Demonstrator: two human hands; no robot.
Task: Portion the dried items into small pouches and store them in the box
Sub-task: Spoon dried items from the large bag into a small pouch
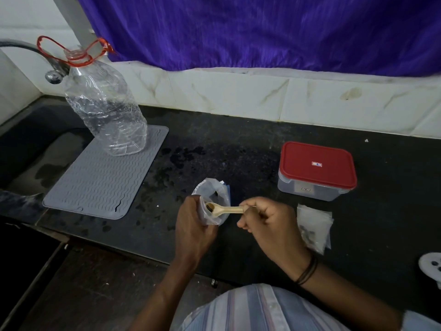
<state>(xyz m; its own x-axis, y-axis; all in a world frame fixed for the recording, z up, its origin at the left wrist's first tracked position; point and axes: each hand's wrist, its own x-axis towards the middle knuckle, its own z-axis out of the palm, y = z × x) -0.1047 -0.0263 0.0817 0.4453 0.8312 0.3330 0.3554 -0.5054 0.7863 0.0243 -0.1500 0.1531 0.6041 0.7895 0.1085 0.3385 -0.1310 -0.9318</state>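
My left hand [193, 225] grips a small clear pouch [214, 217] held open above the black counter. My right hand [267, 220] pinches the handle of a small wooden spoon [224, 209]. The spoon's bowl carries a few dark dried pieces and sits at the pouch's mouth. Just behind the pouch stands a larger clear bag [211, 189] with dark bits inside. Several small pouches [315, 226] lie in a pile to the right of my right hand, some with dark contents. A clear box with a red lid [316, 167], closed, stands further back on the right.
A large clear plastic bottle [105, 106] stands on a grey ribbed mat [102, 177] at the left, beside a sink and a tap [53, 75]. A white object [432, 265] shows at the right edge. Purple cloth hangs above the tiled wall.
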